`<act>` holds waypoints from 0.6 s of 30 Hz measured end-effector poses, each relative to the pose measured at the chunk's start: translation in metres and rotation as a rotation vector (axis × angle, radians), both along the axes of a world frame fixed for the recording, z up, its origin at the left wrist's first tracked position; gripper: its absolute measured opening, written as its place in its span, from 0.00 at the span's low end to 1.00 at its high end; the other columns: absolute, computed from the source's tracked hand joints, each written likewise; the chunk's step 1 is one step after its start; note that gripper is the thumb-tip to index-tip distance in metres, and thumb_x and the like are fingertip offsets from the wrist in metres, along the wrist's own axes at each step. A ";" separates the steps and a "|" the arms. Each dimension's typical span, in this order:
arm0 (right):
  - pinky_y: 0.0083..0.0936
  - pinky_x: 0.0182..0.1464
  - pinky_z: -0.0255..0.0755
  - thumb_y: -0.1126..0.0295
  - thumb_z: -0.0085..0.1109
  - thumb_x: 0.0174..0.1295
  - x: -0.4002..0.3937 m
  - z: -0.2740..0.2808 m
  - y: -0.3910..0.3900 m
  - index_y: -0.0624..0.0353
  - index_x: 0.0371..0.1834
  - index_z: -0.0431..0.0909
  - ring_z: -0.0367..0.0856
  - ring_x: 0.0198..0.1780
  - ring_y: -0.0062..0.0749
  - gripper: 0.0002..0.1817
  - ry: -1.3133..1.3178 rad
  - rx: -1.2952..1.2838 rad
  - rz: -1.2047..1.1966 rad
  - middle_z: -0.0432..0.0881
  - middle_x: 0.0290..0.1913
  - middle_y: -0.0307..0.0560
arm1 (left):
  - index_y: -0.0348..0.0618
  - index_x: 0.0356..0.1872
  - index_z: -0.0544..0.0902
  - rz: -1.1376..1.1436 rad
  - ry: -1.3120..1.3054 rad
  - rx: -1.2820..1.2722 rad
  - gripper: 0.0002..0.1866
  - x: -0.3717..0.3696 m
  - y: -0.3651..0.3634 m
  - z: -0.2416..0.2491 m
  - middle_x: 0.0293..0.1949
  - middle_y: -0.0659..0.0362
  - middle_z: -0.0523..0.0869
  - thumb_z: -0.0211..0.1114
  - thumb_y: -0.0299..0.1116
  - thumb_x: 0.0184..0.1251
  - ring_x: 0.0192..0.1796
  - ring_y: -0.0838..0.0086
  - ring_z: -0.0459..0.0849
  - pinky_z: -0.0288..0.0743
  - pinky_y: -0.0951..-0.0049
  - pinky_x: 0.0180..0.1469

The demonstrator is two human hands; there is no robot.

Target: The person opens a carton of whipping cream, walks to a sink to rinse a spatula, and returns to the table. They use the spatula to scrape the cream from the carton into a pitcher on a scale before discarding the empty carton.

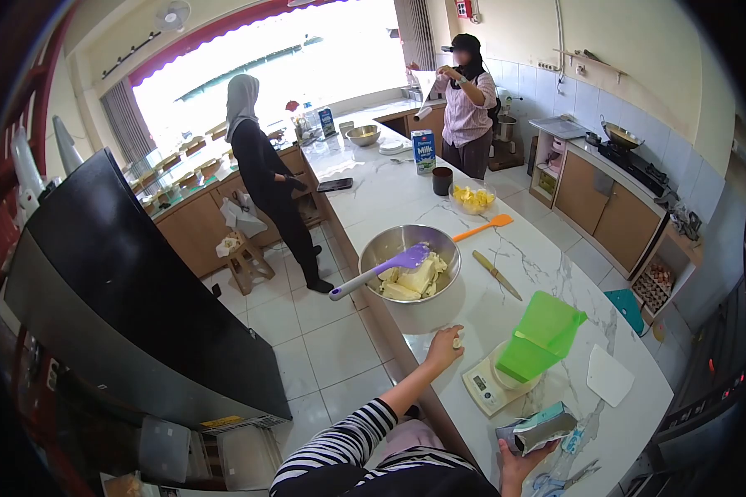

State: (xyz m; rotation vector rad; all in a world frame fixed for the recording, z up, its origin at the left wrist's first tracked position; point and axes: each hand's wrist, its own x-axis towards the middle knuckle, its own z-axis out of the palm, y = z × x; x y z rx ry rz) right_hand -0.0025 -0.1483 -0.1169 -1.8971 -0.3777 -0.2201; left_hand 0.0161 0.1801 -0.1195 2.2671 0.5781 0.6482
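Observation:
My left hand point(445, 349) is closed over the counter, fingers curled, with a small pale yellow bit at the fingertips that I cannot make out. At the near edge, my right hand point(524, 465) grips an opened silver-and-green carton point(547, 427). Between and beyond the hands, a white digital kitchen scale point(482, 389) carries a tilted green plastic container point(542, 335). Ahead of my left hand stands a steel mixing bowl point(371, 258) holding pale yellow blocks point(423, 282), probably butter or margarine. A purple spatula point(402, 258) rests across it.
An orange spatula point(482, 228), a knife point(497, 275), a white scraper point(610, 375) and scissors point(565, 480) lie on the counter. Farther along are a bowl of yellow pieces point(473, 199), a dark cup point(443, 180) and a milk carton point(423, 152). Two people point(261, 166) point(468, 112) stand beyond.

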 end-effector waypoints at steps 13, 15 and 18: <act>0.37 0.67 0.37 0.59 0.75 0.27 -0.001 0.012 0.004 0.67 0.65 0.32 0.43 0.67 0.47 0.67 0.025 0.018 0.000 0.42 0.65 0.61 | 0.45 0.52 0.71 0.023 -0.137 -0.158 0.29 -0.033 -0.024 0.061 0.29 0.56 0.80 0.68 0.29 0.43 0.31 0.70 0.79 0.75 0.73 0.37; 0.37 0.67 0.37 0.58 0.76 0.27 0.001 0.005 0.003 0.67 0.65 0.32 0.43 0.67 0.47 0.67 0.055 0.062 0.009 0.42 0.65 0.61 | 0.47 0.54 0.69 0.031 -0.173 -0.166 0.31 -0.046 -0.021 0.089 0.29 0.57 0.80 0.68 0.30 0.44 0.29 0.73 0.79 0.75 0.74 0.36; 0.37 0.67 0.38 0.57 0.76 0.26 0.003 0.002 0.003 0.67 0.65 0.33 0.44 0.67 0.46 0.68 0.056 0.083 0.017 0.43 0.65 0.61 | 0.51 0.63 0.59 0.114 -0.231 -0.115 0.41 -0.065 0.013 0.144 0.28 0.60 0.81 0.70 0.30 0.45 0.29 0.78 0.79 0.75 0.77 0.36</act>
